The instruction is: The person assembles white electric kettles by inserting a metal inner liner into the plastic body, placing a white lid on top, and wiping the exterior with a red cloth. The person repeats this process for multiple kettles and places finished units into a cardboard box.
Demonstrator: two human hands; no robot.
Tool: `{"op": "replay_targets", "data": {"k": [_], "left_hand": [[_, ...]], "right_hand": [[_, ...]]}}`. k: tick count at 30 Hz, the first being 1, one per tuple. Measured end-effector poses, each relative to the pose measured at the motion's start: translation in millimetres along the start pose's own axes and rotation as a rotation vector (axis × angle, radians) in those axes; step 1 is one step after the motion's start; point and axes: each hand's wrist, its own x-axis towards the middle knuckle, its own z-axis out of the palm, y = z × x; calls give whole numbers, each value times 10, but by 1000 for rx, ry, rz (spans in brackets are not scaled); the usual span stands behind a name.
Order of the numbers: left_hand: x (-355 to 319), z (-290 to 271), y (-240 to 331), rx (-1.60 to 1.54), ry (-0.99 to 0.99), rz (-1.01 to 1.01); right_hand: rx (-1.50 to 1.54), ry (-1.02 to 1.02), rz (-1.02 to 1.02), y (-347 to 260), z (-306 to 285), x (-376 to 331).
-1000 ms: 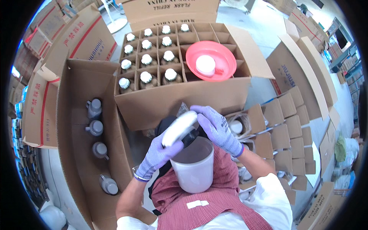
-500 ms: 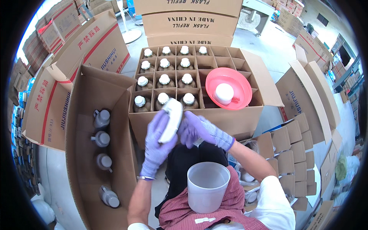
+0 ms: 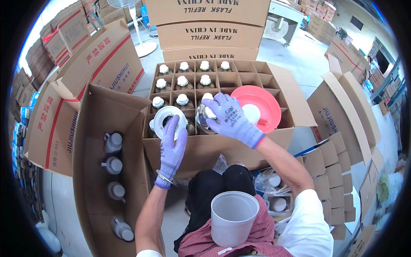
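1. Left hand [image 3: 171, 145] grips a white ring [image 3: 168, 120] over the divided box's [image 3: 295, 107] near-left cells.
2. Right hand [image 3: 229, 118] clasps a silver flask [image 3: 204, 118] just right of it.
3. Red basin [image 3: 257, 107] sits right; white cup [image 3: 233, 218] near.

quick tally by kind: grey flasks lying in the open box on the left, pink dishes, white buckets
grey flasks in the left box: 4
pink dish: 1
white bucket: 1
total: 6
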Motion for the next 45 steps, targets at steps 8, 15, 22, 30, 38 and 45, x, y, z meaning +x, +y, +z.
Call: {"op": "replay_targets", "data": {"k": [8,15,22,30,38,45], "left_hand": [[-198,253,331,-684,-411,-295],[-867,-126,1326,-161,-691,-58],[-1881,-879,1045,-54,-524,-505],[-2174,-948,537,-172,-854,-554],[-2166,-626,486,150,-609,-142],[-2324,-130,290,518,-271,247]], "right_hand": [[118,104,-403,-795,-1088,-1071],[687,-13,404,-1018,-1021,-2634],[840,-176,207,-1959,-1059,-3794],[1745,72,495,-1685,-954,-2273],[1264,170,101,-1436,-1226,-1430],[1033,295,239,-1422,-1402,-1284]]}}
